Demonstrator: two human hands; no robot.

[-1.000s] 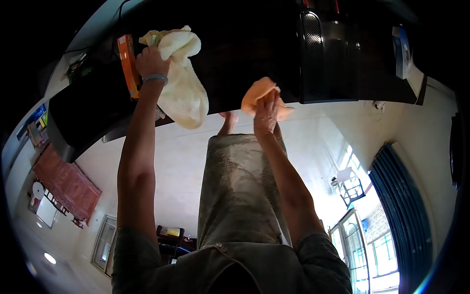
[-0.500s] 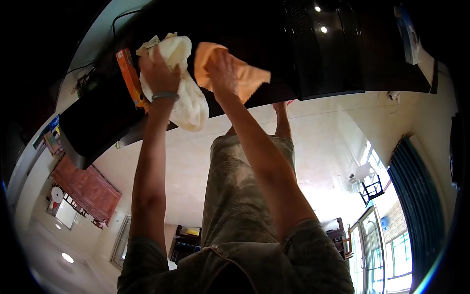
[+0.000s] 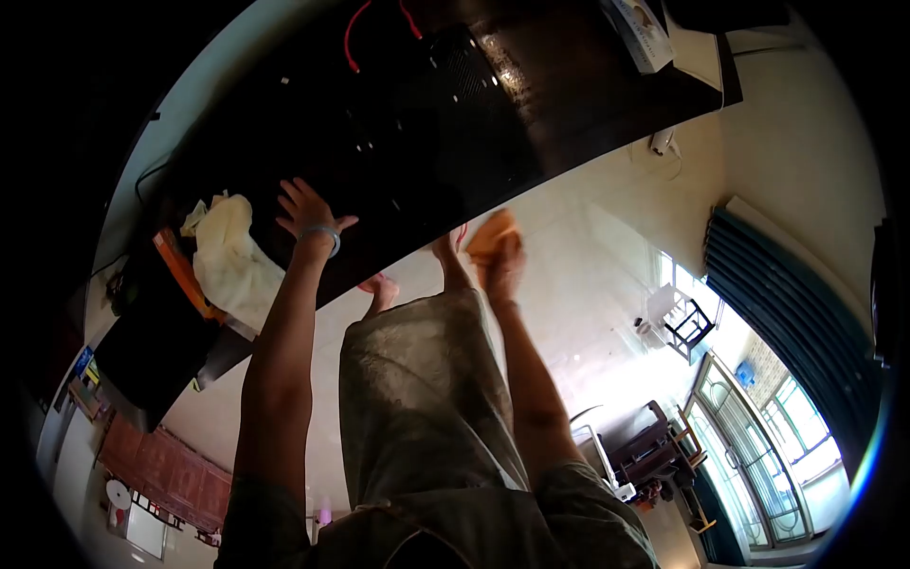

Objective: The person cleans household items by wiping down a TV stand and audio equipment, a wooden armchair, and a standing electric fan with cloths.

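My left hand [image 3: 308, 211] has its fingers spread over the dark tabletop [image 3: 417, 180], a bracelet at its wrist. It holds nothing. Left of it lies a crumpled cream cloth [image 3: 230, 251], beside an orange box [image 3: 180, 268]. My right hand [image 3: 505, 268] is out past the table's front edge, above the floor, and closed on an orange cloth [image 3: 493, 237]. Motion blurs this hand a little.
A black ridged object [image 3: 464, 66] and red cords [image 3: 353, 43] are on the table. Towards its right end stands a white box [image 3: 641, 36]. A black boxy object [image 3: 156, 356] sits at the left end. Beyond the floor are a stool [image 3: 687, 327] and dark curtains [image 3: 787, 303].
The view has turned. My left hand has come off the cream cloth and moved right. My right hand has carried the orange cloth away from the cream one, past the table edge.
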